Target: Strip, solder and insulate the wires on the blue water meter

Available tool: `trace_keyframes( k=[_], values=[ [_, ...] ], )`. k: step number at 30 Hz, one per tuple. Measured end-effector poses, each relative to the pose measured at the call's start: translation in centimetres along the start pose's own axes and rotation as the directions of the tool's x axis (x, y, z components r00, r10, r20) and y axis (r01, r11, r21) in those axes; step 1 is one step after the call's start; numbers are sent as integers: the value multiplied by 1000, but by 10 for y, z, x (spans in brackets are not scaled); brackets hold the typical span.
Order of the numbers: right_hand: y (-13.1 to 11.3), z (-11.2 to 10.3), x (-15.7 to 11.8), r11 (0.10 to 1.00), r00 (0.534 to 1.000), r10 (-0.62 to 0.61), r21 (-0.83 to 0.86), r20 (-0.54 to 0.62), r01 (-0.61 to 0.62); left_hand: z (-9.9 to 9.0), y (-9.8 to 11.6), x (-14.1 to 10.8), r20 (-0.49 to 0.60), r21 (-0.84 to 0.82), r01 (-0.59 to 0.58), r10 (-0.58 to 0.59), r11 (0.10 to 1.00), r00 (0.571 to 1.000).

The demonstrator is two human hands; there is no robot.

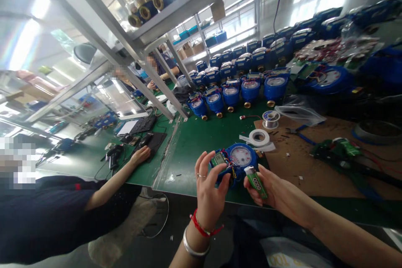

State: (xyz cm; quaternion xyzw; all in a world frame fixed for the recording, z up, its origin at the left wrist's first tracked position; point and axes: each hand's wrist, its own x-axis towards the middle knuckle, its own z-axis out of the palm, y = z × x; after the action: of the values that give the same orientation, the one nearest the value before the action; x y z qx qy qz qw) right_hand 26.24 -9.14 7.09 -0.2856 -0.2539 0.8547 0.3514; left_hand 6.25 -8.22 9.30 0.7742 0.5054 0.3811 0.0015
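A blue water meter (241,155) lies at the bench's front edge with its white dial facing up. Its side box has a small display (219,158) and loose coloured wires (234,171). My left hand (207,180) curls over this box, thumb and index finger drawn toward each other by the wires. What sits between those fingertips is too small to make out. In my right hand (265,184) is a green lighter (256,183), its metal top pointing at the meter's lower right side. No flame shows.
Behind the meter are a white tape roll (259,137), a solder spool (270,119) and blue-handled pliers (301,130). Rows of blue meters (230,97) stand at the back. A brown board (339,155) covers the right side. A co-worker's hand (140,155) rests on a mouse at left.
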Motion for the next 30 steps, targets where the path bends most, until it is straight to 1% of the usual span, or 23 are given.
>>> trace_keyframes(
  k=[2, 4, 7, 10, 12, 16, 20, 22, 24, 27, 30],
  values=[
    [0, 0, 0, 999, 999, -36, -18, -8, 35, 2, 2, 2, 11, 9, -9, 8, 1000, 1000],
    [0, 0, 0, 998, 998, -50, -26, -25, 50, 4, 2, 3, -3, 5, -18, 18, 1000, 1000],
    [0, -1, -1, 1000, 998, -22, -1, -63, 22, 5, 1, 5, -22, -19, -32, 32, 999, 999],
    [3, -3, -3, 1000, 997, -15, 12, -81, 16, 4, 0, 5, -8, -56, -37, 37, 998, 999],
    [4, -4, -6, 1000, 997, -19, -17, -72, 17, 3, -1, 4, 6, -76, -40, 40, 996, 999],
    [6, -1, -10, 998, 1000, 8, -56, -9, -8, 4, -4, 2, 35, -90, -39, 42, 995, 998],
    [9, 0, -5, 999, 999, 20, 33, 31, -21, 6, -7, -1, 62, -106, -44, 50, 993, 997],
    [9, 0, -1, 995, 998, 50, 88, 39, -54, 6, -9, -1, 66, -114, -52, 59, 992, 996],
    [9, -1, 4, 986, 993, 111, 121, 46, -116, 7, -9, -2, 70, -121, -58, 67, 991, 995],
    [6, -2, 9, 971, 980, 190, 139, 63, -197, 8, -9, -1, 81, -129, -66, 77, 990, 994],
    [5, -3, 13, 959, 970, 229, 152, 80, -239, 9, -9, -1, 93, -134, -67, 80, 989, 992]
  ],
)
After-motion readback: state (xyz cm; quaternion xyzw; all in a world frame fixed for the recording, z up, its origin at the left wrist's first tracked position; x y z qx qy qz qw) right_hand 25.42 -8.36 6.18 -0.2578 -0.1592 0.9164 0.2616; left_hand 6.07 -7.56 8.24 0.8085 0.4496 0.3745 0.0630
